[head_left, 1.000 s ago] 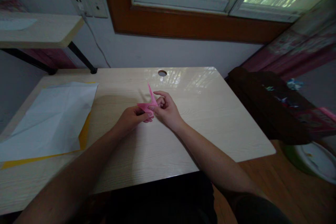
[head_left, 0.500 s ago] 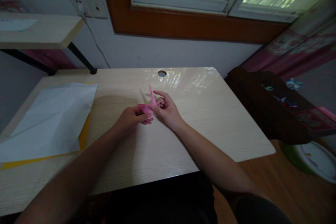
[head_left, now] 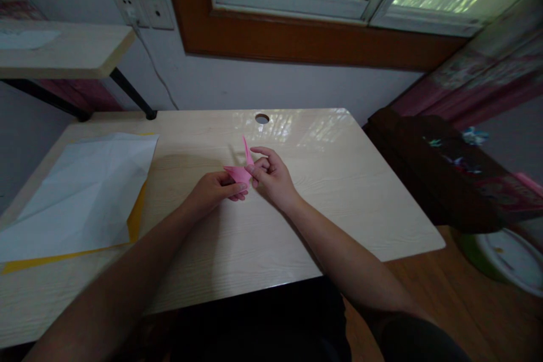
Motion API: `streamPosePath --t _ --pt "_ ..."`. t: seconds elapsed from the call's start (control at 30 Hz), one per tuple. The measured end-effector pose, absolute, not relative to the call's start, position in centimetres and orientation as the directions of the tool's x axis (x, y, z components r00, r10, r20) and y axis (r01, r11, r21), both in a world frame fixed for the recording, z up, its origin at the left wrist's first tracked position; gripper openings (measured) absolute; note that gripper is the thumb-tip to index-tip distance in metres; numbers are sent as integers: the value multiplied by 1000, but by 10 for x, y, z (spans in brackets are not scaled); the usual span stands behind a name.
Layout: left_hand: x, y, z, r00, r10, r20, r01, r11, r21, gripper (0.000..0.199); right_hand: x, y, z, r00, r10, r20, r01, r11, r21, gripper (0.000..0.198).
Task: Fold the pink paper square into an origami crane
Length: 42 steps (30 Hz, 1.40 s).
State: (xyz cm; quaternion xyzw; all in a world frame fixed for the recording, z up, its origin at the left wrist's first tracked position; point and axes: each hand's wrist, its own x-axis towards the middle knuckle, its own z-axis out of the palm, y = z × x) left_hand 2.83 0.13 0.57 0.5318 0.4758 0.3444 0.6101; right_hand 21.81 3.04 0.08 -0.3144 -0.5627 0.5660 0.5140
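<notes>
Between my hands, over the middle of the desk, is a folded pink paper (head_left: 241,174) with a narrow pointed strip standing upright on its right side and a wider part on the left. My left hand (head_left: 218,186) pinches the lower left of the paper, thumb in front and fingers behind. My right hand (head_left: 271,174) pinches it at the base of the upright strip, between thumb and curled fingers. Its index finger stretches out beside the strip. The fingers hide part of the folds.
A light wood desk (head_left: 348,198) lies under my hands, with a round cable hole (head_left: 262,119) at its back. On the left rests a creased white sheet (head_left: 89,192) over a yellow sheet (head_left: 138,215). A raised shelf (head_left: 85,56) stands at the back left.
The right hand and the upright strip have shifted slightly to the right. A bit more of the pink paper's wide part shows between the hands. The left hand stays nearly still.
</notes>
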Motion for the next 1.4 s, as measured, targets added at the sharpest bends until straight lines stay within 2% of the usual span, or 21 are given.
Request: streamPosePath --t 0.27,0.5,0.7,0.8,0.97,1.07,1.23,1.3,1.4 --pt "31 -3 9 269 939 -215 39 213 976 28 218 30 -2 -340 914 222 -185 166 -969 50" --pt "30 -2 12 231 947 -225 75 213 974 28 219 33 -7 -388 899 202 -256 106 -961 67" --pt "31 -1 12 229 963 -143 149 110 983 22 223 37 -1 -300 945 134 -235 63 -970 63" --pt "30 -2 9 202 972 -118 128 93 987 22 224 40 0 -246 961 125 -241 65 -968 59" --pt "27 -2 0 102 992 -71 -18 73 997 45 231 49 -2 -72 987 141 -272 116 -955 49" --pt "24 1 -2 27 998 -53 -59 54 997 47 236 53 -2 17 990 143 -313 141 -939 45" --pt "23 4 -1 -4 998 -65 -155 63 986 53 237 53 -1 28 993 115 -342 118 -932 45" --pt "24 3 0 23 997 -71 -171 74 983 58 235 52 0 15 995 98 -355 97 -930 44" --pt "25 3 1 105 992 -72 -150 88 985 54 231 48 2 -41 997 67 -398 45 -916 40"
